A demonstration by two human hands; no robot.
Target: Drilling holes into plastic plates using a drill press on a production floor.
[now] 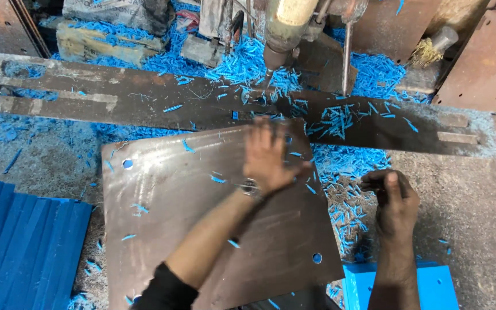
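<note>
Steel plate (202,229) under blurred, flat-spread left hand (268,155); right hand's (394,201) fingers curled, contents hidden.

A metal plate (213,224) lies on the workbench (477,218) before a drill (282,34), the left hand (268,155) flat on its far edge. The right hand (394,201) hovers beside it, right, over shavings (345,201). Stacked sheets (21,247) lie left.

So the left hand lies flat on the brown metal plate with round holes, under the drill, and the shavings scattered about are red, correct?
Not quite: the shavings are blue, not red, as the head view shows. The rest stands: the left hand lies flat on the brown metal plate with round holes, near the drill.
</note>
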